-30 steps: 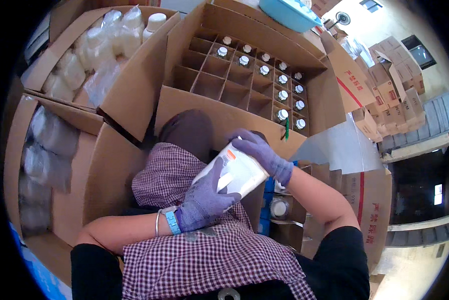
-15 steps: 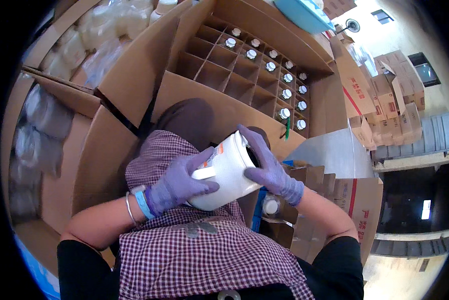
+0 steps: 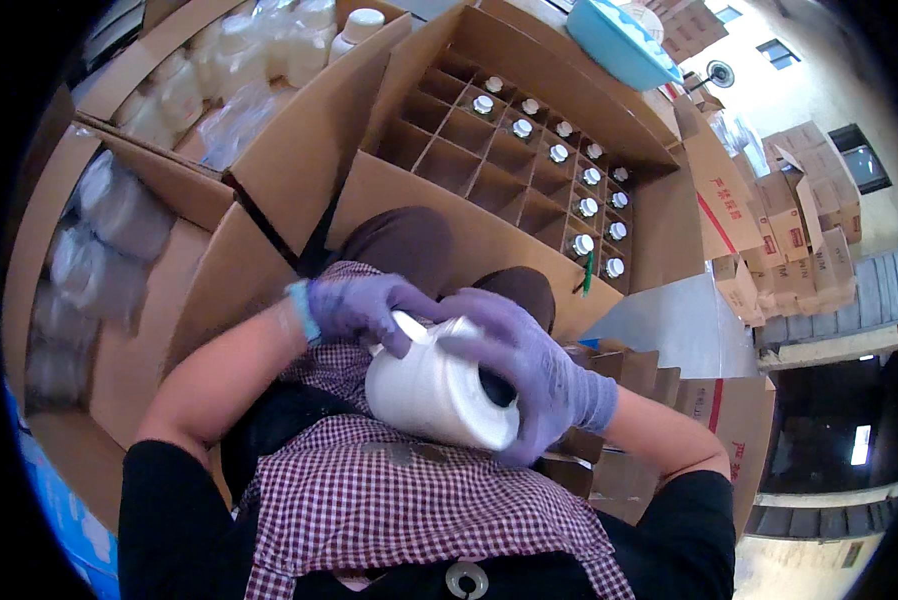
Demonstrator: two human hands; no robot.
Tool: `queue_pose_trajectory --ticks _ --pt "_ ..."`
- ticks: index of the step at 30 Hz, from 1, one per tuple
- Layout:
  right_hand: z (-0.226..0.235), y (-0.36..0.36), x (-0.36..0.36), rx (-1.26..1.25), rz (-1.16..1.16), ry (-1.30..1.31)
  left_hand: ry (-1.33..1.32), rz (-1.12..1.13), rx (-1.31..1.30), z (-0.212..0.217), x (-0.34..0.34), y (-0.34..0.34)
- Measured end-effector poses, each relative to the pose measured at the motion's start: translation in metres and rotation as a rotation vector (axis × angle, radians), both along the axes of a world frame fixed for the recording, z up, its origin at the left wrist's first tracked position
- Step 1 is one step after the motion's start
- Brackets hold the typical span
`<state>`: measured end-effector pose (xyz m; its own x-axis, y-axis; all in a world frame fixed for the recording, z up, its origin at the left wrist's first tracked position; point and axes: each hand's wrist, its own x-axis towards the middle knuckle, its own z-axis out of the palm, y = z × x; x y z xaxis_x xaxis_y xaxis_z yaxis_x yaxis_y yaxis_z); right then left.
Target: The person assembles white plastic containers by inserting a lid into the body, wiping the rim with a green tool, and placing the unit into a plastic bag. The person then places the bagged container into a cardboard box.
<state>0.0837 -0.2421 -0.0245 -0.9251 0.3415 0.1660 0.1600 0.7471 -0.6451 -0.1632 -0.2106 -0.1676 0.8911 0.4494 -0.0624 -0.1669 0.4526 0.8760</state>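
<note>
**Head view: both gloved hands are gripping a white jug over the lap**

The head camera is showing a white plastic jug (image 3: 434, 390) lying tilted on its side above the person's checked apron (image 3: 409, 500), its round bottom end turned toward the camera. The left hand (image 3: 364, 308) is curling over the far end of the jug, where the neck seems to be, though the fingers are hiding it, so whether a cap is on cannot be told. The right hand (image 3: 529, 375) is wrapping around the near end, fingers spread across the base and side.

Handling this well seems to call for keeping the right hand firm as the anchor while the left works at the neck, since a smooth jug could slip in gloves.

Just beyond the knees a cardboard box with dividers (image 3: 439, 150) is standing open; its right-hand cells are holding capped bottles (image 3: 584, 210), the left ones are bare. Further left, bagged empty jugs (image 3: 209, 90) are filling other cartons. A blue basin (image 3: 619, 45) is resting at the top.
</note>
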Motion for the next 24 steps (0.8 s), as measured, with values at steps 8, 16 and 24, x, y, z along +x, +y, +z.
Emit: queue_pose_trajectory --ticks 8,16,24 --pt "-0.044 0.020 0.035 -0.539 -0.528 -0.094 0.505 0.733 0.229 0.040 0.039 -0.087" --pt "-0.059 0.034 0.030 -0.884 -0.764 -0.086 0.550 0.858 0.382 0.038 0.072 -0.099" --pt "-0.062 0.028 0.078 -0.529 -0.624 0.185 0.090 0.624 -0.032 0.025 0.043 -0.035"
